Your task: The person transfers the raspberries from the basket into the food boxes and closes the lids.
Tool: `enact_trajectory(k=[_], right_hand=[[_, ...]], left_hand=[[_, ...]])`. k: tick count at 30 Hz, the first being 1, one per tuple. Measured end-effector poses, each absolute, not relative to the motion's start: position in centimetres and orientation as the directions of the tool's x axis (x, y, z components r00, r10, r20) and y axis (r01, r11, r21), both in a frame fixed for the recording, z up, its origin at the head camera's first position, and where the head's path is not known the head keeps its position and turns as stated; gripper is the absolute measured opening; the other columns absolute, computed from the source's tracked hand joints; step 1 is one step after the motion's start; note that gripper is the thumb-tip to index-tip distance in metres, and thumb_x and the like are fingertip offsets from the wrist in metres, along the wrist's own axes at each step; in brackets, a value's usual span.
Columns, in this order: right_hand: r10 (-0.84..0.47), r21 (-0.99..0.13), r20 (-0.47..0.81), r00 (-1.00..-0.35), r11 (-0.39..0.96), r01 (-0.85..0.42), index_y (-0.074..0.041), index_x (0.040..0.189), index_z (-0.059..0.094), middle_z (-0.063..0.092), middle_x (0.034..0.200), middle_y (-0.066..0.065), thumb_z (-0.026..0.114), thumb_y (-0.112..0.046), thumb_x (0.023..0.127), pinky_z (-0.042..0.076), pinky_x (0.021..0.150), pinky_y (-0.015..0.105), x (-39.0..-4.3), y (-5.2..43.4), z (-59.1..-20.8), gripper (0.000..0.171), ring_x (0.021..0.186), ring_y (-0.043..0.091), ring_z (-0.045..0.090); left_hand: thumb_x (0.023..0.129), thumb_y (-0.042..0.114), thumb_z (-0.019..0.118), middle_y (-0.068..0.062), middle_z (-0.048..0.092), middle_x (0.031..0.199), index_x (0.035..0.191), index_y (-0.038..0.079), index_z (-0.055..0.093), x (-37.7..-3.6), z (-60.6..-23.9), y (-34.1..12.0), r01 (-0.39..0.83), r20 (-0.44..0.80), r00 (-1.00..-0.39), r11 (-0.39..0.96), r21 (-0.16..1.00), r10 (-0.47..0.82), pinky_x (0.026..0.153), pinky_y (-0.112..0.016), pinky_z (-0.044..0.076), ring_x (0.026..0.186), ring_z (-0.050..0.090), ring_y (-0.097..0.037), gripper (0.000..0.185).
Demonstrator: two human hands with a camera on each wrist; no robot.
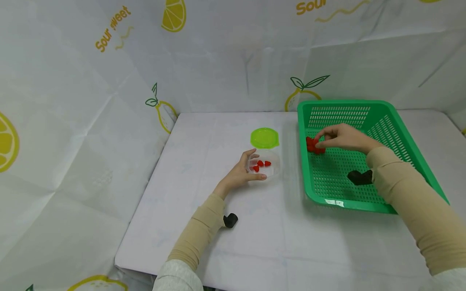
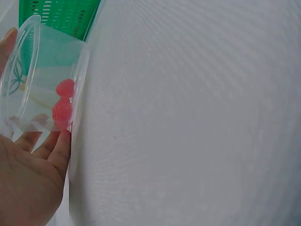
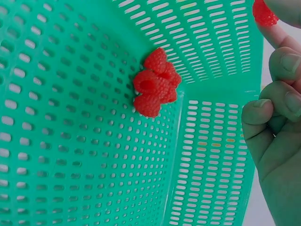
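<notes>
My left hand (image 1: 244,171) grips a clear plastic container (image 1: 271,166) that stands on the white table, thumb in front and fingers behind. Inside it lie a few red raspberries (image 1: 260,164), which the left wrist view shows through the wall as raspberries (image 2: 63,104) above my left palm (image 2: 28,183). My right hand (image 1: 340,137) reaches into the green basket (image 1: 364,107) and pinches one raspberry (image 3: 264,12) in its fingertips. A small clump of raspberries (image 3: 155,82) lies in the basket's corner beside that hand, seen in the head view as a red clump (image 1: 313,145).
A lime-green lid (image 1: 264,138) lies on the table just behind the container. The basket takes up the table's right side. White sheets printed with lemons wall the table at the back and left. A black wrist camera (image 1: 230,220) sits under my left forearm.
</notes>
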State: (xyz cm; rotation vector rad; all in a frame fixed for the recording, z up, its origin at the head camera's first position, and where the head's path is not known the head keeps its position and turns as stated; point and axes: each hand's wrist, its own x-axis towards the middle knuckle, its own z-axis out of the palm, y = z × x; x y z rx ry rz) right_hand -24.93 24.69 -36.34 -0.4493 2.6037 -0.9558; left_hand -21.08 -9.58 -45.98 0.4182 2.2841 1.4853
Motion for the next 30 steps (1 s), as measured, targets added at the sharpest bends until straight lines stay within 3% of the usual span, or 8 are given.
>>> enact_trajectory(k=[9, 21, 30], right_hand=[[-0.363, -0.709, -0.182, -0.914, 0.693, -0.134, -0.008, 0.112, 0.061, 0.045, 0.063, -0.002, 0.065, -0.034, 0.087, 0.034, 0.057, 0.030, -24.8, 23.8, -35.5, 0.036, 0.054, 0.009, 0.031], [-0.427, -0.753, -0.130, -0.895, 0.630, -0.191, -0.010, 0.111, 0.064, 0.052, 0.065, 0.000, 0.065, -0.029, 0.087, 0.037, 0.060, 0.030, -24.6, 22.5, -35.3, 0.031, 0.057, 0.015, 0.040], [-0.429, -0.729, -0.130, -0.894, 0.652, -0.207, -0.018, 0.107, 0.067, 0.053, 0.071, 0.005, 0.068, -0.036, 0.084, 0.039, 0.061, 0.030, -24.8, 21.2, -34.4, 0.029, 0.061, 0.012, 0.043]], left_hand=[[0.073, 0.037, 0.078, 0.014, 0.036, 0.145, 0.144, 0.036, 0.015, -21.4, -46.2, -9.6, 0.032, -0.148, -0.880, 0.367, 0.930, 0.451, 0.109, -0.042, 0.033, 0.136, 0.033, -0.010, 0.095], [0.072, 0.038, 0.079, 0.013, 0.037, 0.144, 0.146, 0.032, 0.016, -21.1, -46.5, -9.6, 0.048, -0.151, -0.885, 0.409, 0.911, 0.440, 0.108, -0.043, 0.034, 0.135, 0.036, -0.010, 0.097], [0.072, 0.038, 0.079, 0.012, 0.036, 0.145, 0.146, 0.030, 0.015, -21.3, -46.6, -9.6, 0.061, -0.139, -0.888, 0.412, 0.909, 0.438, 0.109, -0.044, 0.033, 0.134, 0.037, -0.009, 0.098]])
